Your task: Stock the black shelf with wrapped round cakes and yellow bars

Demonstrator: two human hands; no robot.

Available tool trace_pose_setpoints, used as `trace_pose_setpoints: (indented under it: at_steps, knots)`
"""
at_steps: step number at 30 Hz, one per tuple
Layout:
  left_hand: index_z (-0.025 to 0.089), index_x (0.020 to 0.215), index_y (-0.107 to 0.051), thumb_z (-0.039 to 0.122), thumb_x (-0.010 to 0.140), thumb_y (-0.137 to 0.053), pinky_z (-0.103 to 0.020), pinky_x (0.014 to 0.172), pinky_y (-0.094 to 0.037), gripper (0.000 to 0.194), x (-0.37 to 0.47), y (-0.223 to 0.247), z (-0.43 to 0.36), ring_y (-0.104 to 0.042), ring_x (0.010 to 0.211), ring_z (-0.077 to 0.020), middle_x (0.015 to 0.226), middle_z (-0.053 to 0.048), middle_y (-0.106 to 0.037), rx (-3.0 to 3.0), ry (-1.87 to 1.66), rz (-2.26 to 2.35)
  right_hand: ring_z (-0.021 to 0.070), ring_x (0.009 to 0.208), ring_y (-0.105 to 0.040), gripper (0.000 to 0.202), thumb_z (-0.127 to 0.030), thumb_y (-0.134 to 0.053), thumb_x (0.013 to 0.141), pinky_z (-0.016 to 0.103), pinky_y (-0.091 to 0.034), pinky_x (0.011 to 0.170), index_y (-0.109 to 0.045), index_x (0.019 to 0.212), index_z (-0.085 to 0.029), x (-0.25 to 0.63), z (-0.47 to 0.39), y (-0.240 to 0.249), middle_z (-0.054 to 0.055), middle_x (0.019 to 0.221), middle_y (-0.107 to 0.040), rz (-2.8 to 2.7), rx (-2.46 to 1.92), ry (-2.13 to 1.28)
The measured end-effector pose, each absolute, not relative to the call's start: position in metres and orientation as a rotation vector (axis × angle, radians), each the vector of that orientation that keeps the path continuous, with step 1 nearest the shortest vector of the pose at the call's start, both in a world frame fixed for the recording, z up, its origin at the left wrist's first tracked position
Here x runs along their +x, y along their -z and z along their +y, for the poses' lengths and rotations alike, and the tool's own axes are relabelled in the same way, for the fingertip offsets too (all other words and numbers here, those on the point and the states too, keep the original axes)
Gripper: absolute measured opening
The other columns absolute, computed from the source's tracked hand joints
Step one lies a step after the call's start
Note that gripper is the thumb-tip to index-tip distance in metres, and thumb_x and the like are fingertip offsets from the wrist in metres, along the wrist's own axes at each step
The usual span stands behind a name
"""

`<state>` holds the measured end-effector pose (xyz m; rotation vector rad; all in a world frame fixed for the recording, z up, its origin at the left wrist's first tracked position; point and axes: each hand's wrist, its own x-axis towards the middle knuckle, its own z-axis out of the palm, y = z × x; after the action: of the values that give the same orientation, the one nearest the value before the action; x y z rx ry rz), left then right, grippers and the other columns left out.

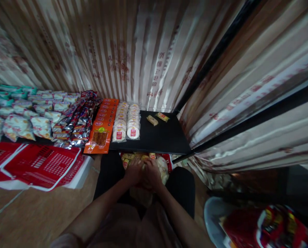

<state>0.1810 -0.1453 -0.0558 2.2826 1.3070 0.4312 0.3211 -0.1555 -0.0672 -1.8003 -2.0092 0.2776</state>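
Between my knees, just under the near edge of a black shelf [164,136], lies an open bag [163,166] of small yellow-wrapped snacks. Both hands are over it, close together. My left hand [133,171] has its fingers bent in among the packets. Beside it, my right hand [153,171] is closed, its fingertips near the left one's. What they grip is too small and dim to make out. On the shelf above lie two small wrapped snacks, a pale one [152,120] and a yellow one [162,117], apart from both hands.
Left along the shelf stand two rows of round white crackers [133,129], orange snack packs [99,134], dark shiny sachets [78,125] and white packets [41,127]. A red bag [45,165] hangs below. Striped curtain [123,51] and black poles [221,51] border the shelf. A tub [213,213] stands lower right.
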Motion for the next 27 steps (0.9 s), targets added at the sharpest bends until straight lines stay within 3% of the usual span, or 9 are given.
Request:
trace_pose_setpoints:
  at_steps: [5, 12, 17, 23, 27]
  knots:
    - [0.010, 0.134, -0.038, 0.023, 0.084, -0.043, -0.047, 0.110, -0.023, 0.052, 0.195, 0.088, -0.162, -0.028, 0.134, -0.0279, 0.140, -0.019, -0.038, 2.252, -0.058, 1.261, 0.0248, 0.119, -0.046, 0.031, -0.017, -0.044, 0.085, 0.039, -0.032, 0.101, -0.060, 0.111, -0.017, 0.339, -0.173, 0.071, 0.012, 0.118, -0.060, -2.504, -1.828, -0.427]
    - [0.015, 0.129, -0.045, 0.012, 0.084, -0.038, -0.041, 0.110, -0.028, 0.046, 0.191, 0.090, -0.164, -0.036, 0.131, -0.0223, 0.132, -0.013, -0.051, 2.284, -0.114, 1.301, 0.0257, 0.121, -0.046, 0.047, -0.031, -0.050, 0.084, 0.036, -0.034, 0.101, -0.051, 0.125, -0.008, 0.347, -0.170, 0.073, 0.019, 0.129, -0.052, -2.528, -1.800, -0.598]
    - [0.016, 0.120, -0.054, 0.009, 0.081, -0.044, -0.040, 0.107, -0.033, 0.041, 0.180, 0.082, -0.163, -0.045, 0.124, -0.0203, 0.126, -0.012, -0.056, 2.268, -0.269, 1.279, 0.0243, 0.114, -0.053, 0.045, -0.032, -0.053, 0.081, 0.035, -0.037, 0.099, -0.056, 0.120, -0.011, 0.341, -0.176, 0.074, 0.015, 0.124, -0.058, -2.411, -1.734, -0.669]
    - [0.017, 0.109, -0.060, 0.023, 0.085, -0.046, -0.036, 0.100, -0.040, 0.028, 0.174, 0.064, -0.154, -0.052, 0.114, -0.0204, 0.119, -0.010, -0.060, 2.076, -0.423, 1.332, 0.0208, 0.100, -0.060, 0.038, -0.030, -0.040, 0.087, 0.030, -0.044, 0.087, -0.056, 0.119, -0.018, 0.335, -0.168, 0.062, 0.009, 0.112, -0.065, -2.272, -1.624, -0.841]
    - [0.019, 0.106, -0.061, 0.029, 0.084, -0.048, -0.034, 0.095, -0.043, 0.027, 0.172, 0.046, -0.144, -0.057, 0.106, -0.0205, 0.110, -0.008, -0.065, 1.906, -0.572, 1.410, 0.0222, 0.092, -0.062, 0.036, -0.033, -0.037, 0.088, 0.031, -0.045, 0.082, -0.058, 0.112, -0.016, 0.330, -0.160, 0.047, 0.011, 0.101, -0.068, -2.117, -1.728, -0.844]
